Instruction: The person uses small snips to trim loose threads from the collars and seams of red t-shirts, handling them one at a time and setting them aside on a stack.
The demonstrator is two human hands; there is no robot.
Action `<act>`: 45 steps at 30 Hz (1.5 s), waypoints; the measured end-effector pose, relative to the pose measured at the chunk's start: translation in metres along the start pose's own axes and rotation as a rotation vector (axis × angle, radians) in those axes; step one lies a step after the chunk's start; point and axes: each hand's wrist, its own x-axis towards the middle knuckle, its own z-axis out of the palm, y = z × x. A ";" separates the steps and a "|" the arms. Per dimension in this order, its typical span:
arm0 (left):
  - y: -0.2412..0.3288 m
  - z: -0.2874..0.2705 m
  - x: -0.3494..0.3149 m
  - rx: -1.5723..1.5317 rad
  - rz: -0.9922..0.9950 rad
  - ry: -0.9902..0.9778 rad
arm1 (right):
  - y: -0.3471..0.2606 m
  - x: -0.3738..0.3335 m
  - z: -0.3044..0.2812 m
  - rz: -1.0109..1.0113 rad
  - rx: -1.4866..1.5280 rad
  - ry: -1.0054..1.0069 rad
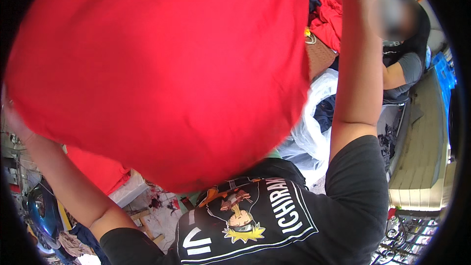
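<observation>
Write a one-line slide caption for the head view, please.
Both arms raised, the left hand holds a large red cloth spread wide.

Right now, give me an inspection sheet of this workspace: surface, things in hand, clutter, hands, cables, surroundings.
Surface: mostly hidden; pale ledge at right.
Things in hand: red cloth held up, filling the view.
Clutter: red clothes pile, clear plastic bag of dark clothes.
Hands: left hand at the cloth's edge, grip hidden; right hand above the frame, only the right forearm shows.
Cables: nothing seen.
Surroundings: seated person, blue crate.
</observation>
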 end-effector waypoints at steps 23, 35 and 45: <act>-0.341 0.196 -0.221 1.127 -0.056 -0.594 | 0.295 -0.248 -0.075 0.298 -1.084 -0.550; -0.321 0.165 -0.204 0.623 -0.666 -0.411 | 0.240 -0.243 -0.105 0.821 0.021 -0.020; -0.274 0.164 -0.171 0.733 -0.168 -0.095 | 0.156 -0.285 -0.023 0.399 -0.824 -0.318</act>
